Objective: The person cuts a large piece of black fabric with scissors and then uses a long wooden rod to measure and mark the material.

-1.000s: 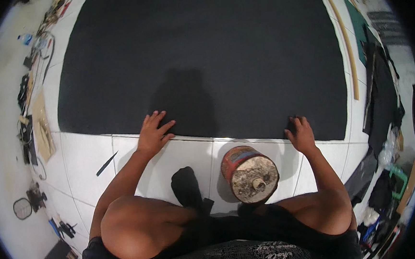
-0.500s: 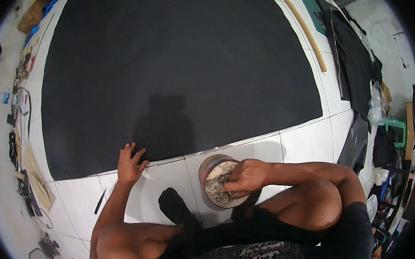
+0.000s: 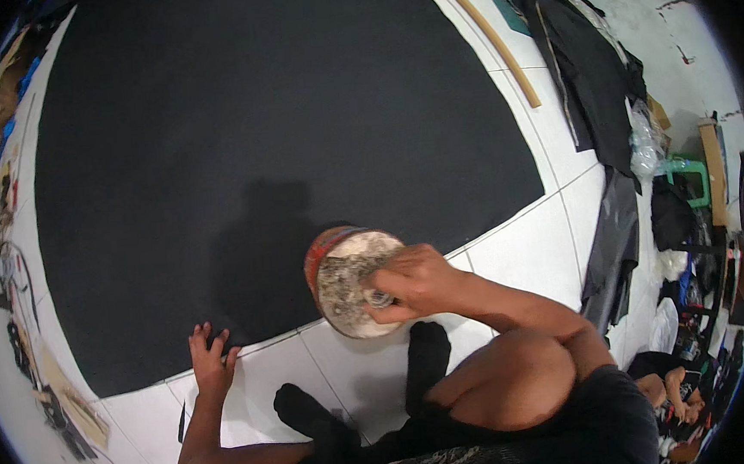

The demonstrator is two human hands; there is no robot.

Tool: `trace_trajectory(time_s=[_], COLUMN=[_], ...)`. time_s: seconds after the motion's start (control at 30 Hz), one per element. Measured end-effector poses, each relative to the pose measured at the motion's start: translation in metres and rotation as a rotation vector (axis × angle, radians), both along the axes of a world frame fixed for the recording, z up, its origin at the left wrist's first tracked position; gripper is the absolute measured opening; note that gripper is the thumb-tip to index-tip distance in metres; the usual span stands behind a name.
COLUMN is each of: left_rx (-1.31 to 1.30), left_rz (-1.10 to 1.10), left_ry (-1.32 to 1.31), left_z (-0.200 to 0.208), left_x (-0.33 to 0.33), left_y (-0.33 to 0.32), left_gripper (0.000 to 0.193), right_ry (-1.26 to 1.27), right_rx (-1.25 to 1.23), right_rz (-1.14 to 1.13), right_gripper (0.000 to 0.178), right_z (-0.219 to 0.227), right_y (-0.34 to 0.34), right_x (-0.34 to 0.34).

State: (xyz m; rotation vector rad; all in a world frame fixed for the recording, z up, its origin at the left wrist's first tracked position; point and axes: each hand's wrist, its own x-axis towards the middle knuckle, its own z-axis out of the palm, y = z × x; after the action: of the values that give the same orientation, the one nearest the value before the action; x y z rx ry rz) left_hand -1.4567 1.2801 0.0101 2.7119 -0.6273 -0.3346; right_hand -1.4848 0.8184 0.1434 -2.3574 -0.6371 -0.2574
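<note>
A large black sheet lies flat across the white tiled floor in front of me. My left hand rests on its near edge, fingers spread and holding nothing. My right hand has its fingers closed at the top of a round tin, whose pale top is heavily stained. What exactly the fingers pinch there, perhaps a small knob or ring, is partly covered. The tin is held up over the near edge of the sheet, between my left hand and my right knee.
A thin dark pointed tool lies on the tiles by my left forearm. Beyond the sheet's right edge are a long tan strip and folded black material. Clutter lines both walls. Another person's arms show at lower right.
My right hand has lifted the tin from the floor by my feet up and leftward to the sheet's edge. The view has shifted; my left hand stays on the edge.
</note>
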Motion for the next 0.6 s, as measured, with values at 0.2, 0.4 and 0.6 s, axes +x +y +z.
trace_trajectory(time_s=[0.2,0.4,0.6], left_rx=[0.191,0.396,-0.115], left_rz=[-0.022,0.028,0.183], left_ry=[0.347,0.589,0.788], left_z=[0.048,0.148,0.394], left_x=[0.023,0.064,0.029], left_y=[-0.035,-0.107,-0.218], left_gripper=[0.063,0.06,0.032], right_ry=[0.316,0.9,1.266], right_rx=[-0.085,-0.155,0.1], right_rz=[-0.094,-0.096,-0.415], right_gripper=[0.039,0.054,0.054], right_z=[0.005,0.085,0.245], right_y=[-0.004,-0.025,-0.051], right_x=[0.034,0.01,-0.116])
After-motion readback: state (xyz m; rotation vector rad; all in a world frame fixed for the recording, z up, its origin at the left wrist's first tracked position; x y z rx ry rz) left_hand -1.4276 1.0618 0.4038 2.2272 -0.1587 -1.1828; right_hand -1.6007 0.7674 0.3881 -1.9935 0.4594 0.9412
